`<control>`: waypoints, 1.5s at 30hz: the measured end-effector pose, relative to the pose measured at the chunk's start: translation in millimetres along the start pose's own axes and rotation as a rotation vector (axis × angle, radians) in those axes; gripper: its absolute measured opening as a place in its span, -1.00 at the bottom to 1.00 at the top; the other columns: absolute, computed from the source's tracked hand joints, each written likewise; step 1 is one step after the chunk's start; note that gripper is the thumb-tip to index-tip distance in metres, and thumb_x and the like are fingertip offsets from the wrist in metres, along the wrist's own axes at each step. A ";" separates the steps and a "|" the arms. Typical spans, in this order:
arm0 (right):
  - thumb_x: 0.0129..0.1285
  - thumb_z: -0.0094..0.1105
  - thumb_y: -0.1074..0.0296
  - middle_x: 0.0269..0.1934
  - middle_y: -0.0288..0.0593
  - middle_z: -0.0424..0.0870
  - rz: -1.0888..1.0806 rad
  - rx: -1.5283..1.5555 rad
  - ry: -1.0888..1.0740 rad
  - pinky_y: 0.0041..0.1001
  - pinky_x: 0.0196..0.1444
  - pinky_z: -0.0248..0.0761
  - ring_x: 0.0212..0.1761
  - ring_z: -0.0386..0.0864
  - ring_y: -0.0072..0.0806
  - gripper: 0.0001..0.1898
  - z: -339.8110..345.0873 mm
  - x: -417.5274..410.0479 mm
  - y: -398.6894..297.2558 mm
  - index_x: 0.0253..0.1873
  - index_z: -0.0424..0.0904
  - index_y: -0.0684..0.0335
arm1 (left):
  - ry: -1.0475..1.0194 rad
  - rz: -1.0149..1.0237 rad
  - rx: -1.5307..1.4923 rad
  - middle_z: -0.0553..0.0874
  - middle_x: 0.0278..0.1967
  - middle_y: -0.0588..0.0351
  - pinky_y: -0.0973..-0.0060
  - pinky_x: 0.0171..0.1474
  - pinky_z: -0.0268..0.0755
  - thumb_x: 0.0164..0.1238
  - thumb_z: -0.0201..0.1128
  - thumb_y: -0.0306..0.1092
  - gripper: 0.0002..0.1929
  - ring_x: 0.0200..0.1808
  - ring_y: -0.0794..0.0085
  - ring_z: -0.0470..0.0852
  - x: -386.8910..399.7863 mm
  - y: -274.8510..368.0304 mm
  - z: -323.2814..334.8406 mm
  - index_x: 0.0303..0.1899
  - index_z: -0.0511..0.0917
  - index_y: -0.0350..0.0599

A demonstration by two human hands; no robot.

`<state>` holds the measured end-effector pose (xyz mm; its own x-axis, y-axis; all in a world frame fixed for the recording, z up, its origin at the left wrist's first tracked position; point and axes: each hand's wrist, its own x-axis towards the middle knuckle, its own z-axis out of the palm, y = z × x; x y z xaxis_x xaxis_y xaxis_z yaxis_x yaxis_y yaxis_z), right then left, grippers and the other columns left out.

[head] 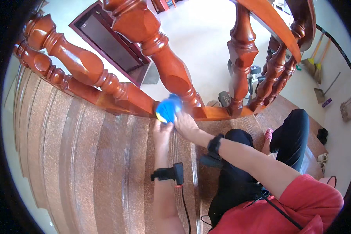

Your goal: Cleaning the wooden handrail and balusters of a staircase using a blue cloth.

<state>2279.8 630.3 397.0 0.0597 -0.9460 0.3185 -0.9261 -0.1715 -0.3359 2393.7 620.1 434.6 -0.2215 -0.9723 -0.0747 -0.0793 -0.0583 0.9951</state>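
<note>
A blue cloth-like item [168,110] with a yellow edge, blurred, is held up against the lower rail, beside the foot of a turned wooden baluster [171,65]. My left hand [163,133] pinches its lower edge from below. On its right side my right hand [186,124] grips it, fingers partly hidden behind the item. The two hands are close together. Glossy reddish-brown balusters stand along the curved wooden base rail [218,112] of the staircase.
Speckled stone steps [111,152] curve down the left side. Beyond the balusters are a dark door [105,41] and a metal flask [254,77]. Brooms [317,63], a dustpan [319,95] and shoes [322,136] are at the right. A black cable [186,209] hangs from my left wrist strap.
</note>
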 end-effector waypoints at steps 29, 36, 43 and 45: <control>-0.13 0.18 0.33 -0.31 -0.25 0.34 -1.006 0.424 0.202 -0.46 -0.22 0.34 -0.23 0.35 -0.35 -0.86 -224.7 -44.0 -103.3 -0.40 0.50 0.17 | 0.167 0.275 -0.893 0.41 -0.12 0.06 0.34 0.06 0.38 0.37 0.07 -0.22 -0.68 0.00 0.32 0.46 -97.7 100.2 33.2 0.03 0.27 -0.13; 0.08 0.13 0.50 0.17 0.09 0.30 -0.655 0.786 -0.015 -0.23 0.07 0.29 0.12 0.37 -0.17 -0.64 -256.4 -37.0 -80.3 0.04 0.48 0.30 | 0.495 0.804 -0.409 0.41 -0.09 0.02 0.29 0.07 0.37 0.37 0.06 -0.18 -0.62 0.02 0.27 0.45 -89.0 230.6 -22.9 0.08 0.24 -0.15; -0.15 0.32 0.49 0.24 0.27 0.14 -0.313 0.356 0.778 -0.04 0.21 0.09 0.21 0.21 0.17 -0.35 -251.9 16.4 -26.4 0.17 0.34 0.25 | 0.806 1.350 0.280 0.41 -0.07 -0.03 0.25 0.08 0.36 0.37 0.05 -0.14 -0.56 0.04 0.23 0.45 -27.4 408.9 -78.6 0.13 0.21 -0.17; -0.18 0.32 0.51 0.25 0.31 0.12 -0.304 0.412 0.795 -0.06 0.17 0.19 0.15 0.29 0.17 -0.31 -235.9 38.6 -20.8 0.18 0.34 0.14 | 0.908 1.310 0.450 0.41 -0.06 -0.04 0.23 0.08 0.36 0.37 0.05 -0.13 -0.55 0.05 0.21 0.45 3.9 433.6 -85.2 0.14 0.20 -0.17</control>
<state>2213.5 662.1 625.4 -0.1350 -0.4057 0.9040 -0.6994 -0.6073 -0.3770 2441.3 571.7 871.2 0.2296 -0.1211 0.9657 -0.6009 0.7629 0.2385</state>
